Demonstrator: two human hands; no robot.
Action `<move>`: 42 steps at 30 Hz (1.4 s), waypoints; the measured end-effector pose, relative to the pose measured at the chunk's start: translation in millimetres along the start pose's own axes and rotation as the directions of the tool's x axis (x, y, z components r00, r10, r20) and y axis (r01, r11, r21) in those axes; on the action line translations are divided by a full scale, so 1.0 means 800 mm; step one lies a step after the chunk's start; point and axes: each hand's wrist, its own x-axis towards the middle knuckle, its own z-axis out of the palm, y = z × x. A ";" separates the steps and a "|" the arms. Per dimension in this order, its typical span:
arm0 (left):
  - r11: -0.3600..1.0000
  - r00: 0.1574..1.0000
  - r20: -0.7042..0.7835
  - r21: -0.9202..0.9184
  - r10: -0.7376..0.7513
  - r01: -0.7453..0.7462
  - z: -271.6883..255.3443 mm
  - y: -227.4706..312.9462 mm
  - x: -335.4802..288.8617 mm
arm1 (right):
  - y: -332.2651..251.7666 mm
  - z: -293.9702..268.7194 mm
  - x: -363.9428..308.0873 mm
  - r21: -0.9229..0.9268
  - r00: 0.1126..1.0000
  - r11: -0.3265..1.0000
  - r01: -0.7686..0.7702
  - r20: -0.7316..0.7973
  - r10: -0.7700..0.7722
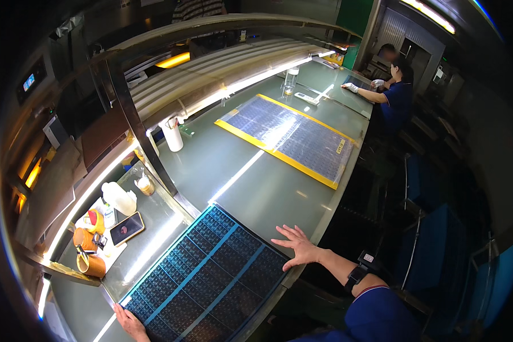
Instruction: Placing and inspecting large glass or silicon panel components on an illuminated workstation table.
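Note:
A dark panel [211, 279] with a fine repeated pattern and bright blue bands lies flat on the glossy grey-green bench in front of me. At its near left edge is my left hand [131, 324], fingers stretched out and touching the panel's border. My right hand [298, 247] hovers by the right corner, fingers spread wide, with nothing in it. A dark band with a small device [359, 273] circles my right wrist.
Beyond the panel lies a yellow-framed screen [285, 137]. To the left are a phone [127, 228], a white bottle [119, 198], tape rolls [91, 264] and a metal post [139, 122]. A gloved co-worker [398, 94] works at the far end.

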 end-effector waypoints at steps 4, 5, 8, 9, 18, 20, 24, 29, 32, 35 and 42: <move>1.000 1.000 0.008 0.017 -0.004 0.004 0.009 0.005 -0.001 | 0.014 -0.010 -0.007 0.055 0.999 0.998 0.038 0.035 -0.040; 1.000 1.000 -0.006 0.023 -0.007 0.007 0.010 0.001 -0.004 | 0.014 -0.010 -0.005 0.058 0.997 0.997 0.052 0.049 -0.055; 0.999 0.999 -0.031 -0.029 -0.038 0.037 0.004 -0.007 -0.007 | 0.006 -0.005 0.007 0.038 0.994 0.996 0.083 0.063 -0.085; 0.997 0.998 -0.033 -0.060 -0.053 0.051 0.002 -0.012 -0.009 | 0.005 -0.005 0.008 0.044 0.989 0.992 0.115 0.091 -0.118; 0.992 0.997 0.053 0.119 -0.052 0.046 -0.016 0.030 0.007 | -0.130 0.012 0.062 -0.063 0.840 0.846 0.530 0.176 -0.513; 0.986 0.997 0.055 0.160 -0.056 0.047 -0.012 0.031 0.004 | -0.163 0.060 0.109 0.011 0.717 0.728 0.686 0.158 -0.679; 0.980 0.988 0.130 0.193 -0.078 0.052 -0.017 0.014 -0.003 | -0.125 0.041 0.233 -0.324 0.949 0.904 0.279 -0.050 -0.311; 0.998 0.999 0.018 0.045 -0.034 0.033 -0.036 0.029 0.001 | -0.064 0.044 0.246 -0.395 0.963 0.918 0.038 -0.232 -0.139; 0.842 0.941 -0.124 -0.494 -0.316 0.218 -0.038 0.001 -0.016 | -0.061 0.049 0.232 -0.393 0.931 0.917 0.064 -0.307 -0.197; 0.780 0.912 -0.083 -0.553 -0.403 0.294 -0.097 -0.016 -0.108 | -0.071 0.042 0.142 -0.095 0.919 0.988 0.119 -0.366 -0.146; 0.994 0.926 0.362 -0.040 0.107 -0.099 -0.184 0.053 -0.317 | -0.064 0.043 -0.061 -0.252 0.998 0.966 0.055 -0.024 -0.063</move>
